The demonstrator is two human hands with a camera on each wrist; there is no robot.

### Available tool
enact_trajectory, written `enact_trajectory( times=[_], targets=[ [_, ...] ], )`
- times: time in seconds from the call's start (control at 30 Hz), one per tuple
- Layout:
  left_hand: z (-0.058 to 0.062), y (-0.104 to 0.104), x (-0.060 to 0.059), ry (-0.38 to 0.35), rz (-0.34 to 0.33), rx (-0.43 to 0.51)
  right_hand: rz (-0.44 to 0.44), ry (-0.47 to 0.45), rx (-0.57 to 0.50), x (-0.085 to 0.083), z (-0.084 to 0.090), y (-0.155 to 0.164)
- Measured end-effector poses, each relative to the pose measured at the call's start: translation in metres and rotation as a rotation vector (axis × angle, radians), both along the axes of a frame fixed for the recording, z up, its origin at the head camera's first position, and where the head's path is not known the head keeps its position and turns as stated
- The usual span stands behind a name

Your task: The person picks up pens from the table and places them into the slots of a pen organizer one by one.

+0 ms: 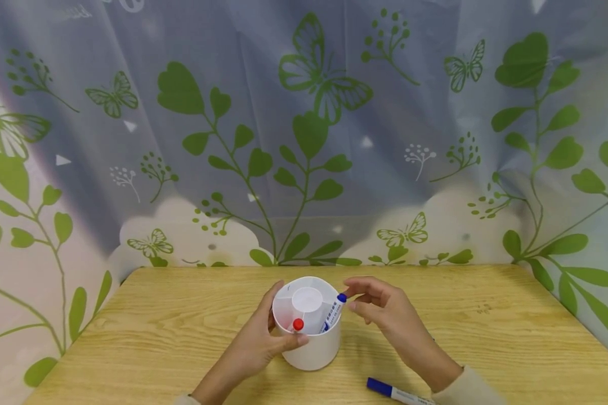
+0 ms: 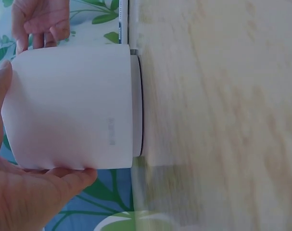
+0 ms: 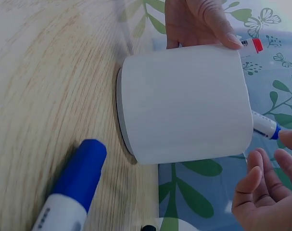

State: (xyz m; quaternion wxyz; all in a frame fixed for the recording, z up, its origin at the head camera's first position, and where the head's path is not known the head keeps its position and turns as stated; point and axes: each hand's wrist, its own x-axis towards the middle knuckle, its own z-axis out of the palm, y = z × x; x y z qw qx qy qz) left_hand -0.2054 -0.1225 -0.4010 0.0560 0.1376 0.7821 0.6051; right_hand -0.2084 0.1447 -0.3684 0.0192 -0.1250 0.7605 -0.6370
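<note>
Leaf-print curtain point(image 1: 420, 118) hangs behind a wooden worktop point(image 1: 192, 306). On it sits a white pot point(image 1: 314, 351), likely light, stiff and smooth, best steadied by its sides, where the left hand point(image 1: 255, 340) curls its fingers. The right hand point(image 1: 387, 315), fingers loosely parted, gripping nothing, is at the tip of a blue-ended marker point(image 1: 332, 314) inside, probably rigid, best pinched there.

Looks like a home: a butterfly-print curtain point(image 1: 304, 169) hangs behind a wood-grain table point(image 1: 192, 304).

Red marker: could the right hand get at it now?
Probably yes: the red marker pokes above the holder's rim, though a blue marker leans between it and the right hand, and the left hand is close.
</note>
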Motion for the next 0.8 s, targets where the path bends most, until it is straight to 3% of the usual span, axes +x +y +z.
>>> enact_trajectory(
  times=[0.47, 0.8],
  targets=[
    [0.007, -0.014, -0.005, -0.047, -0.111, 0.001, -0.093, -0.071, 0.099, 0.003, 0.004, 0.042],
    [0.009, -0.016, -0.006, -0.052, -0.121, -0.013, -0.131, -0.079, 0.236, 0.003, -0.003, 0.075]
  ],
)
